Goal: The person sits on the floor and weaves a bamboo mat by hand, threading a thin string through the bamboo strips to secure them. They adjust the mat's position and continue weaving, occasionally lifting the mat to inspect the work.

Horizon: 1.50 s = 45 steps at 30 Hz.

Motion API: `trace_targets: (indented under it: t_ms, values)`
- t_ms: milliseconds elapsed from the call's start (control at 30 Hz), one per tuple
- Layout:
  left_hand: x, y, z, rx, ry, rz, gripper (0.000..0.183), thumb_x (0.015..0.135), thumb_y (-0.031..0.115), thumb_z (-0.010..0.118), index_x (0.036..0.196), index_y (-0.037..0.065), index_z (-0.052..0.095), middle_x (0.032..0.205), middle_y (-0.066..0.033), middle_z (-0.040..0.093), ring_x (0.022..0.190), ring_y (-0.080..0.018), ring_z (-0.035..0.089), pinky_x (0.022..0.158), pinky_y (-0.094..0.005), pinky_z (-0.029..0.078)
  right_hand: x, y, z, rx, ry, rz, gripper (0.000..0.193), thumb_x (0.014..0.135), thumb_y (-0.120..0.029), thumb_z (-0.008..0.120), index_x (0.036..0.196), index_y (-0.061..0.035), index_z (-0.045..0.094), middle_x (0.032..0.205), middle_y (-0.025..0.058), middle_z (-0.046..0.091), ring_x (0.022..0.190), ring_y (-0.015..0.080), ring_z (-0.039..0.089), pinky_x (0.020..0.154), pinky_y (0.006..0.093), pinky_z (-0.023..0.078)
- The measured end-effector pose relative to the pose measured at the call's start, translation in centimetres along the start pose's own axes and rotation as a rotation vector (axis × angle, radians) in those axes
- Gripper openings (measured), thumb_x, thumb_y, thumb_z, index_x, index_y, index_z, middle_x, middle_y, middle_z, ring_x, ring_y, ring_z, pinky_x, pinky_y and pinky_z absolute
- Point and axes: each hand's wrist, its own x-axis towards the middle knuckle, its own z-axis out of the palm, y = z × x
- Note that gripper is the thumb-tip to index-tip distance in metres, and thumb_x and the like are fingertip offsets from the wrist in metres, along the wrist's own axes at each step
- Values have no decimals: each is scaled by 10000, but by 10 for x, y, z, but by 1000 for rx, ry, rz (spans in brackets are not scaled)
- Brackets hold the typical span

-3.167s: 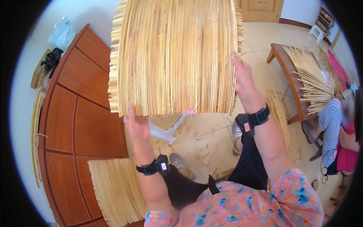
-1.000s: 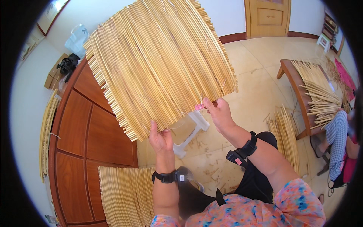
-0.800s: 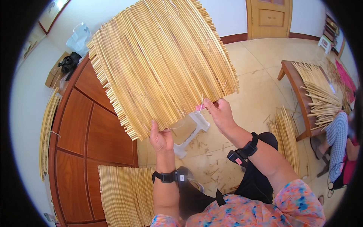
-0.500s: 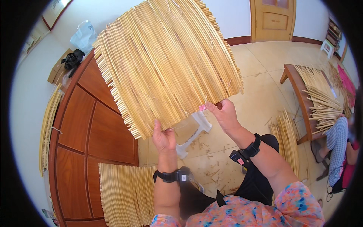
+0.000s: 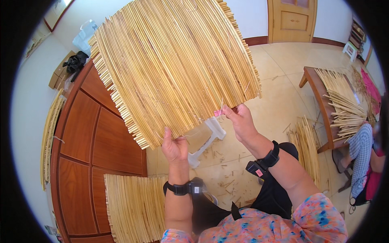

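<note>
A large mat of straw-coloured reed stalks (image 5: 174,69) is raised in front of me, its stalks bound side by side with thin thread. My left hand (image 5: 175,149) grips its near edge toward the left corner, thumb on the upper face and fingers hidden beneath. Farther right along that edge, my right hand (image 5: 240,120) pinches the mat. A small pink piece (image 5: 219,113) and a white string (image 5: 222,104) show beside its thumb. Loose thread hangs along the edge between the hands. Below the mat, a whitish plastic stool (image 5: 212,135) is partly covered.
A second reed mat (image 5: 135,206) lies low at the left, beside a reddish-brown wooden panelled piece (image 5: 81,137). At right, a wooden bench (image 5: 316,93) bears loose stalks, with a seated person's checked leg (image 5: 362,156) near it. Stalk scraps (image 5: 231,188) litter the tiled floor.
The mat has shifted slightly left and its surface has tilted a little. Both hands keep their hold, with the right hand moved very slightly.
</note>
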Motion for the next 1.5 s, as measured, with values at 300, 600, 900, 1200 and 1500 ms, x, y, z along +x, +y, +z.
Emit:
trace_targets:
  t_ms: [300, 600, 900, 1200, 1500]
  values:
    - [-2, 3, -1, 29, -5, 1, 463, 944, 98, 597, 1381, 51, 451, 1321, -66, 571, 1189, -196, 559, 1026, -368, 460, 0, -2, -1, 61, -22, 111, 206, 947, -138, 620, 1066, 28, 595, 928, 119, 693, 846, 176, 678, 786, 313, 541]
    - [1, 3, -9, 11, -58, -11, 457, 943, 103, 601, 1376, 59, 458, 1318, -61, 575, 1181, -195, 567, 1026, -367, 460, 1, 6, -2, 37, -38, 84, 230, 940, -222, 637, 1102, -60, 609, 969, 70, 704, 914, 130, 651, 836, 278, 452]
    - [1, 2, -14, -15, -165, -26, 456, 938, 119, 612, 1364, 56, 462, 1317, -62, 574, 1180, -197, 568, 1012, -386, 471, -3, 5, -3, 127, -46, 116, 211, 925, -194, 664, 1064, -48, 601, 951, 77, 692, 940, 162, 652, 848, 304, 473]
    - [-16, -34, 18, 163, -213, -299, 252, 936, 92, 615, 1152, -36, 602, 1114, -125, 660, 1033, -236, 641, 875, -347, 541, -8, 22, 13, 228, 34, 91, 196, 921, -143, 663, 1065, -16, 624, 980, 83, 682, 947, 185, 654, 909, 355, 512]
    - [-17, -57, 35, 138, 9, -166, 291, 921, 41, 616, 1204, 64, 554, 1109, -70, 665, 966, -186, 666, 813, -311, 559, -3, 35, 12, 137, 103, 55, 203, 878, -68, 704, 1056, 9, 643, 968, 76, 691, 822, 113, 641, 740, 261, 515]
